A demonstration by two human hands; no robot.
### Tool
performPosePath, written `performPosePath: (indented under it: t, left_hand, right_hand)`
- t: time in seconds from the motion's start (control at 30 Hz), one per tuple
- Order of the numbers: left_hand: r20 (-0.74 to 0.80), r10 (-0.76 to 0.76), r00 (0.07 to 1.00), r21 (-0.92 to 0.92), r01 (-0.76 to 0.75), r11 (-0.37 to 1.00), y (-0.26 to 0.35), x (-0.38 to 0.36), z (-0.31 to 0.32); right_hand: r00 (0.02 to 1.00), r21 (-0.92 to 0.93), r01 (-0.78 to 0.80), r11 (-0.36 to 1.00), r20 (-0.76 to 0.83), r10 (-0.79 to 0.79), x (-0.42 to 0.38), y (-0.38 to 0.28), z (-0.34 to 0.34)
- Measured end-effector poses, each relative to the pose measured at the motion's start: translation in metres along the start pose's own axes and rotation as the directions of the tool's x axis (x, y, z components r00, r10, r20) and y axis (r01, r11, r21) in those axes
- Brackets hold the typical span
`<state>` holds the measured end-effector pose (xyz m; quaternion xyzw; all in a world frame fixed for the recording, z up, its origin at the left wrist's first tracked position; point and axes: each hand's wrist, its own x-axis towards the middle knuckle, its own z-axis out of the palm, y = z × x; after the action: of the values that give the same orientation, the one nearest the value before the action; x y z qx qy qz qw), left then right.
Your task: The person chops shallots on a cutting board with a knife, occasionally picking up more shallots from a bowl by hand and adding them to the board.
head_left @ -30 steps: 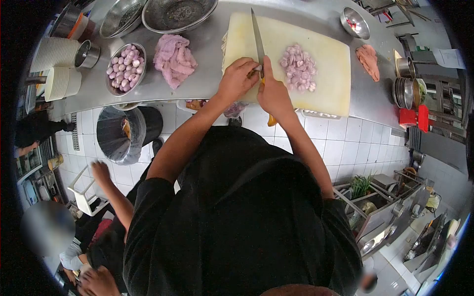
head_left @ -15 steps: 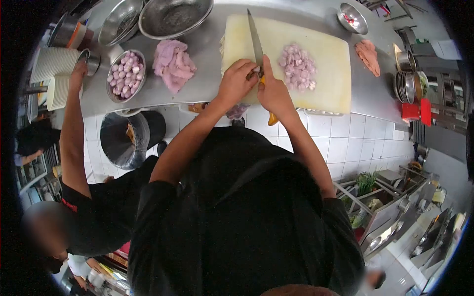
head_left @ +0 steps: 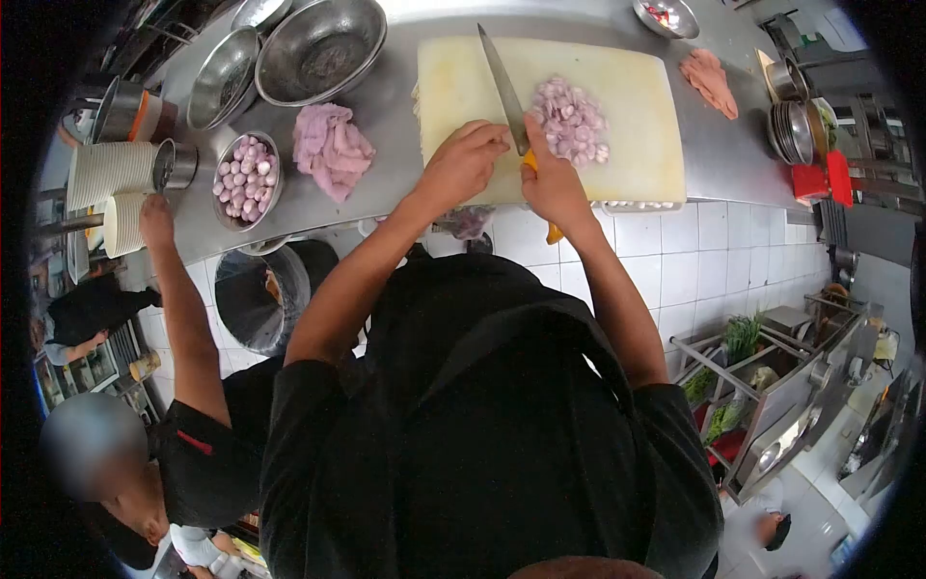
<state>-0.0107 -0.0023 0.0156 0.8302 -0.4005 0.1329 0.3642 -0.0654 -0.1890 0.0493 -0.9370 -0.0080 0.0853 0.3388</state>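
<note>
My right hand (head_left: pixel 558 185) grips a knife (head_left: pixel 503 89) by its yellow handle, with the index finger stretched along the top of the blade. The blade points away over the near left part of a white cutting board (head_left: pixel 463 82). My left hand (head_left: pixel 461 162) is just left of the blade, above the board's near edge. Its fingers are bent and drawn together, and whatever they may hold is hidden. Right of the knife lies a pile of cut shallots (head_left: pixel 571 121) on the board.
Left of the board are a pink cloth (head_left: pixel 330 150), a bowl of peeled shallots (head_left: pixel 247 180) and large metal bowls (head_left: pixel 323 53). An orange cloth (head_left: pixel 710 82) and a small bowl (head_left: pixel 667 17) lie right. A co-worker's hand (head_left: pixel 156 220) touches stacked white containers (head_left: pixel 122 222). A lined bin (head_left: pixel 253 299) stands below.
The view has shifted slightly. My hands have moved a little apart, and the small piece seen between my left fingers no longer shows. The co-worker's hand went from a metal pot to the white containers.
</note>
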Motion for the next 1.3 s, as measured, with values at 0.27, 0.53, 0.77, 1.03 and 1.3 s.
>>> performPosePath:
  t: [0.27,0.53,0.77,1.03,1.3]
  left_hand:
    - [-0.147,-0.348,0.926,-0.132,0.331,0.934,0.010,-0.004,0.007]
    - [-0.120,-0.360,0.925,-0.133,0.345,0.929,0.003,-0.003,0.018]
    - [-0.194,-0.460,0.867,-0.208,0.421,0.883,0.004,-0.001,0.014]
    - [-0.171,-0.458,0.872,-0.202,0.424,0.883,0.000,0.000,0.022]
    - [-0.175,-0.439,0.881,-0.190,0.407,0.893,-0.001,0.000,0.020]
  right_hand:
    - [0.997,-0.023,-0.036,0.999,0.071,0.038,-0.007,-0.022,-0.006]
    - [0.991,-0.067,-0.065,0.996,0.115,0.072,-0.011,-0.033,-0.015]
    - [0.976,-0.056,-0.100,0.993,0.189,0.109,-0.021,-0.051,-0.037]
    - [0.974,-0.039,-0.114,0.993,0.194,0.120,-0.026,-0.054,-0.038]
    - [0.994,-0.068,-0.066,0.995,0.083,0.072,0.006,-0.032,0.006]
